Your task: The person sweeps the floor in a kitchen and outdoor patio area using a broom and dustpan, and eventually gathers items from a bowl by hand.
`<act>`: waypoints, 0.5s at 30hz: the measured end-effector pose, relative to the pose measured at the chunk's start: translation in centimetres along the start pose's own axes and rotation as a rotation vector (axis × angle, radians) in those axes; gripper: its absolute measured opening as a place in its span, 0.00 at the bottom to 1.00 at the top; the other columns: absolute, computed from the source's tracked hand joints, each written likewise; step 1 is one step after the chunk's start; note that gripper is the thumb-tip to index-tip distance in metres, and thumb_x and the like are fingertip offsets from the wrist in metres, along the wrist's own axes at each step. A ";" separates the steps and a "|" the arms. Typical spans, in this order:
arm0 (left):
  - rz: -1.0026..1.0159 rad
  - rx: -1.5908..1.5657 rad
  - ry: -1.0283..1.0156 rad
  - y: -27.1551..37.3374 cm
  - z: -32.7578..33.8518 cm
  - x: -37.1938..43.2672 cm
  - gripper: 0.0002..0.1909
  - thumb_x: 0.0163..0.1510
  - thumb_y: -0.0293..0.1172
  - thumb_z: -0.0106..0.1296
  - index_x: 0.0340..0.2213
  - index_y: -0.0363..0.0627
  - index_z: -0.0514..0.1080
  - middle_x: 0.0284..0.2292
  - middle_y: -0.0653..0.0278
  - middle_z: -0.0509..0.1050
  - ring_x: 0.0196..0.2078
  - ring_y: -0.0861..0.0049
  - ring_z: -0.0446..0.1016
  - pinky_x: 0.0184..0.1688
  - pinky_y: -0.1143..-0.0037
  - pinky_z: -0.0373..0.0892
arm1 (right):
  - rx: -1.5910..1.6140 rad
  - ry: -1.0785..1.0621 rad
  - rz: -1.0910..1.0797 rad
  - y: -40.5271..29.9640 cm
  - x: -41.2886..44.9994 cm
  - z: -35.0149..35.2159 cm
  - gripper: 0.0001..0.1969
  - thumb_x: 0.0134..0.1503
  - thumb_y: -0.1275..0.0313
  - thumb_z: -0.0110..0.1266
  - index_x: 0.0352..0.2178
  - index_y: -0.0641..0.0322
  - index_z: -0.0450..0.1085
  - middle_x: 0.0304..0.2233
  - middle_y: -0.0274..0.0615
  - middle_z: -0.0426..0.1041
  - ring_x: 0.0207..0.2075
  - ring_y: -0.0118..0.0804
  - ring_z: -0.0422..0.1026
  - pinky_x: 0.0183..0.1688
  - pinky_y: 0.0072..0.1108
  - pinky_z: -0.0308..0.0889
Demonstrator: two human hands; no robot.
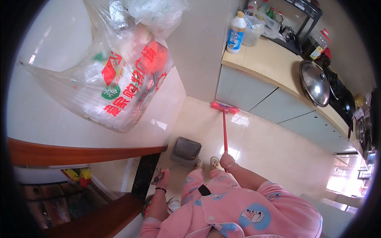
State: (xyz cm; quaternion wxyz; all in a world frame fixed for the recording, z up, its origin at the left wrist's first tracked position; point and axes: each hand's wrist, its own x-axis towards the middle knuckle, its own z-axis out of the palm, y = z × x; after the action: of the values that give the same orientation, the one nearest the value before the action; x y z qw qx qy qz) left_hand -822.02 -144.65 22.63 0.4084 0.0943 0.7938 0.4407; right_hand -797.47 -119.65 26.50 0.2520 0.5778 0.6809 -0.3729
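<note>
My right hand [227, 161] is closed around the red handle of a broom [225, 128]. The broom's pink and red head lies on the tiled floor against the base of the kitchen cabinets, near the corner. At my left side, my left hand [163, 176] is closed on the dark handle of a thing that I cannot make out fully. In front of that hand, a grey plastic bin or dustpan [186, 149] stands on the floor close to my feet.
A translucent shopping bag [128, 89] hangs at the upper left. A wooden door frame [89, 153] is at the left. Cabinets [262, 92] run along the right; their counter holds a plastic bottle [236, 34], a steel lid [315, 83] and a black wok [342, 101].
</note>
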 end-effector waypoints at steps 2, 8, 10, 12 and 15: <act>0.008 0.006 0.005 -1.7 -1.2 -0.3 0.14 0.46 0.38 0.45 0.16 0.47 0.57 0.15 0.73 0.61 0.19 0.87 0.59 0.22 0.84 0.58 | -0.052 -0.037 -0.044 0.7 -2.9 1.1 0.24 0.44 0.73 0.39 0.41 0.80 0.46 0.27 0.57 0.67 0.31 0.47 0.68 0.31 0.30 0.64; -0.093 -0.126 -0.025 0.5 -3.0 -2.5 0.13 0.47 0.39 0.44 0.17 0.47 0.57 0.16 0.72 0.60 0.20 0.88 0.59 0.24 0.84 0.58 | 0.139 -0.025 -0.168 1.8 -5.6 -0.8 0.16 0.44 0.74 0.39 0.35 0.73 0.54 0.24 0.58 0.67 0.28 0.51 0.68 0.30 0.33 0.64; -0.123 -0.234 -0.070 0.4 -4.1 -3.0 0.13 0.48 0.39 0.44 0.17 0.48 0.57 0.16 0.72 0.60 0.21 0.88 0.59 0.24 0.84 0.58 | 0.104 0.128 -0.213 0.2 -4.2 -0.3 0.13 0.44 0.75 0.39 0.33 0.71 0.56 0.22 0.59 0.66 0.27 0.52 0.67 0.28 0.34 0.64; -0.015 -0.384 -0.100 -6.0 -5.9 -1.3 0.13 0.48 0.39 0.43 0.17 0.48 0.57 0.16 0.73 0.60 0.22 0.88 0.59 0.25 0.84 0.58 | 0.064 0.242 -0.298 -2.5 1.7 1.1 0.13 0.43 0.75 0.39 0.32 0.71 0.57 0.22 0.59 0.66 0.27 0.50 0.68 0.28 0.33 0.64; 0.029 0.144 -0.077 -6.1 -5.7 -0.9 0.13 0.48 0.40 0.42 0.18 0.48 0.57 0.18 0.74 0.60 0.23 0.88 0.59 0.27 0.83 0.58 | -0.162 0.137 -0.301 -8.7 6.2 3.4 0.14 0.41 0.75 0.41 0.32 0.70 0.59 0.23 0.57 0.67 0.28 0.48 0.68 0.28 0.30 0.65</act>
State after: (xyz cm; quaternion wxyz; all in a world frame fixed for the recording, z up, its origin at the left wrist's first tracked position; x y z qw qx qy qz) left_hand -824.34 -152.26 20.00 0.4242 0.1518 0.8056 0.3846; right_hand -807.52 -119.09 21.55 0.1918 0.4712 0.8032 -0.3101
